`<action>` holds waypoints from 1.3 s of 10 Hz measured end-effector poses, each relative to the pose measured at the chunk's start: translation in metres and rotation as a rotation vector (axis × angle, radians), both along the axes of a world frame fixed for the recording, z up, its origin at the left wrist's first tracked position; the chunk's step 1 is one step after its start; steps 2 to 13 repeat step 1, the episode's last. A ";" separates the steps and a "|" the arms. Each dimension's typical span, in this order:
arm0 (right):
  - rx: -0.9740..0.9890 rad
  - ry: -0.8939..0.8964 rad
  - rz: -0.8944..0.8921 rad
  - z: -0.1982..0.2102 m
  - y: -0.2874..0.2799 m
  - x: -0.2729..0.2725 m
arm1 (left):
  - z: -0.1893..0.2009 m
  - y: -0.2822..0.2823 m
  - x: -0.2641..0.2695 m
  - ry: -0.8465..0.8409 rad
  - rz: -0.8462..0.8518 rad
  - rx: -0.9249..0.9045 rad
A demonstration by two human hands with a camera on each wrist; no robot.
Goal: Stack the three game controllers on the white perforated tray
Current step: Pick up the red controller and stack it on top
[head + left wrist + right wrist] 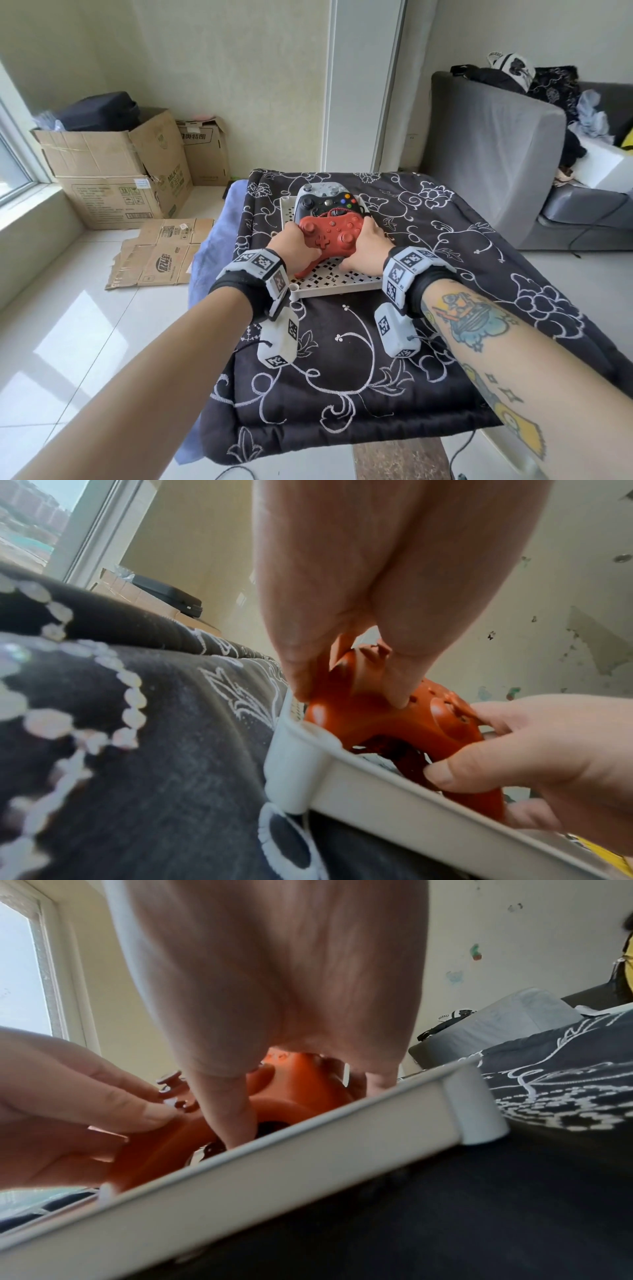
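A red controller [330,236] is held over the white perforated tray [337,281], its far edge leaning on the black controller [325,204]. My left hand [296,248] grips its left grip and my right hand [368,248] grips its right grip. Behind the black controller lies a grey-white controller [320,188], partly hidden. In the left wrist view my left hand's thumb and fingers [404,693] clamp the red controller [359,718] above the tray corner [298,767]. The right wrist view shows my right hand's fingers [236,1123] round the red controller [291,1091] behind the tray rim [308,1164].
The tray sits on a table covered with a black floral-stitched cloth [394,359]. Cardboard boxes [116,168] stand on the floor at the left, flattened cardboard [157,257] beside them. A grey sofa [507,154] with clothes stands at the right.
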State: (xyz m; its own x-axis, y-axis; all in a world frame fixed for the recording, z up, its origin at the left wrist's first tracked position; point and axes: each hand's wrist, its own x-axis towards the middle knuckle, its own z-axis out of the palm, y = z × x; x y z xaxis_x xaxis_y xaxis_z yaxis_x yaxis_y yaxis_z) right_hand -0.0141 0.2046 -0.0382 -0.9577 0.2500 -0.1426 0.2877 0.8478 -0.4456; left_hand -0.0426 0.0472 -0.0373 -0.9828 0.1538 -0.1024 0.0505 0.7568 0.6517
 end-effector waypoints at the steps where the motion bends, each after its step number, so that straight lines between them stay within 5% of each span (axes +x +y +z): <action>1: -0.020 0.038 -0.015 0.008 -0.004 0.016 | 0.011 -0.003 0.010 0.036 0.023 0.017; 13: -0.020 0.038 -0.015 0.008 -0.004 0.016 | 0.011 -0.003 0.010 0.036 0.023 0.017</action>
